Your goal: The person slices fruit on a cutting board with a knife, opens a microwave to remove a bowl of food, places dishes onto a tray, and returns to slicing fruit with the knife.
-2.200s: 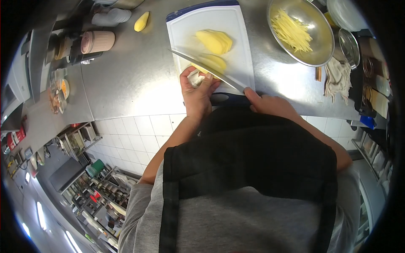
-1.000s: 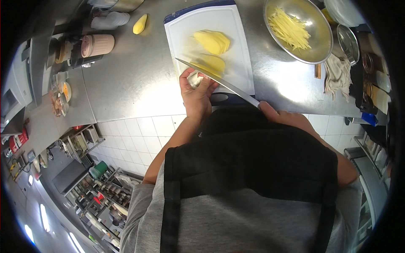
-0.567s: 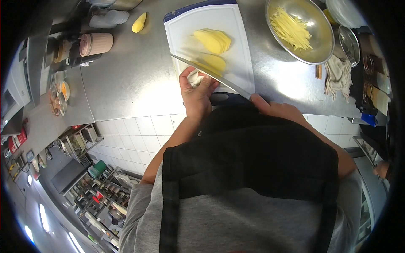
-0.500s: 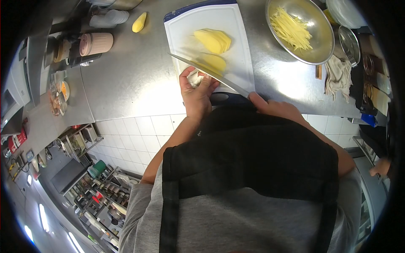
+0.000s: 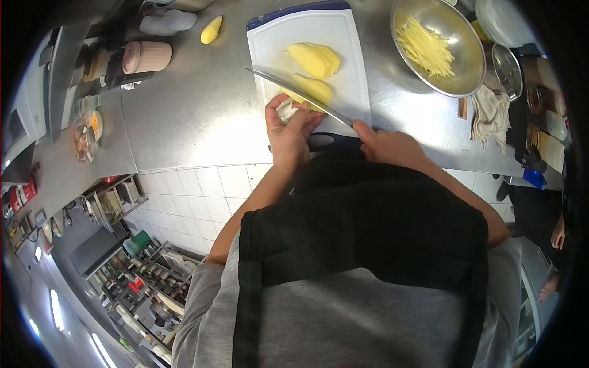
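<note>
My right hand [image 5: 391, 145] is wrapped round the handle of a long knife [image 5: 300, 92]. Its blade lies slantwise across yellow slices [image 5: 315, 87] that look like peeled potato, at the near part of a white cutting board [image 5: 356, 61]. Just below the blade, the curled fingers of my left hand [image 5: 291, 132] press on the potato. Something white [image 5: 286, 111], perhaps a cloth, sits inside that hand; its shape is partly hidden. Farther up the board lies a fanned stack of potato slices [image 5: 314, 59].
A steel bowl [image 5: 469, 70] with thin yellow shreds [image 5: 423, 46] stands at right, a crumpled cloth [image 5: 491, 115] beside it. One peeled potato [image 5: 211, 29] and a pink container [image 5: 147, 57] are on the counter's left. Another person's hand [image 5: 558, 235] shows at the right edge.
The whole view has shifted slightly. My right hand and the knife have moved a little left and up against the board. At far right, the other person has moved, showing more of their dark clothing.
</note>
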The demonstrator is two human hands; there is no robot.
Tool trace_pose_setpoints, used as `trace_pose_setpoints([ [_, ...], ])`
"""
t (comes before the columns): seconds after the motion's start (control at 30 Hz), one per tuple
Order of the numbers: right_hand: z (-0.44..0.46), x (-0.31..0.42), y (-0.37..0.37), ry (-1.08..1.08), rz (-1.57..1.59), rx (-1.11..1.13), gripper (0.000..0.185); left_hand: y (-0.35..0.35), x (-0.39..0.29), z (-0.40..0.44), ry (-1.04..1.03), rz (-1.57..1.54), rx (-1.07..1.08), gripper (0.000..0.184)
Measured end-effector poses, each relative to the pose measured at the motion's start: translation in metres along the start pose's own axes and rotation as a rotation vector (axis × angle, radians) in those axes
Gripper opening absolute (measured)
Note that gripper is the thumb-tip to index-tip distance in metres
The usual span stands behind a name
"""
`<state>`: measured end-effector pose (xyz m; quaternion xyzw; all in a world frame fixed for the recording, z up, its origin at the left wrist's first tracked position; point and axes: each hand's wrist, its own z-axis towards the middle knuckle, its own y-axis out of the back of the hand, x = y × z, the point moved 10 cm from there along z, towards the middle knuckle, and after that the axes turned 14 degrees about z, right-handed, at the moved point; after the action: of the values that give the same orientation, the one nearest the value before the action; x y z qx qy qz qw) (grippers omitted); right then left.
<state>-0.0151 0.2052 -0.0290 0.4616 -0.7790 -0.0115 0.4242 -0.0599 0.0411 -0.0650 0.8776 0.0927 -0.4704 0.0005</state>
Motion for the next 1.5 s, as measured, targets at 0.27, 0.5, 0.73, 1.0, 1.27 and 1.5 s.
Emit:
trace_pose_setpoints([
  [0.27, -0.055, 0.005, 0.007, 0.028, 0.066, -0.028, 0.025, 0.002, 0.002, 0.002, -0.026, -0.007, -0.02, 0.043],
  [0.5, -0.081, -0.001, 0.008, -0.018, 0.096, -0.047, 0.042, 0.0, 0.0, 0.002, -0.049, -0.009, 0.013, 0.044],
  [0.73, -0.087, 0.0, 0.01, 0.017, 0.085, -0.065, 0.05, 0.001, 0.001, 0.002, -0.063, -0.015, 0.019, 0.043],
  [1.0, -0.083, 0.003, 0.011, -0.043, 0.05, 0.006, 0.042, 0.0, 0.0, 0.001, -0.068, -0.017, 0.03, 0.044],
  [1.27, -0.063, 0.0, 0.005, -0.023, 0.066, 0.066, 0.054, -0.001, -0.001, 0.002, -0.075, 0.01, 0.039, 0.044],
  [1.5, -0.032, -0.01, -0.007, -0.067, 0.044, 0.113, 0.045, -0.003, -0.003, 0.001, -0.063, 0.016, 0.055, 0.045],
])
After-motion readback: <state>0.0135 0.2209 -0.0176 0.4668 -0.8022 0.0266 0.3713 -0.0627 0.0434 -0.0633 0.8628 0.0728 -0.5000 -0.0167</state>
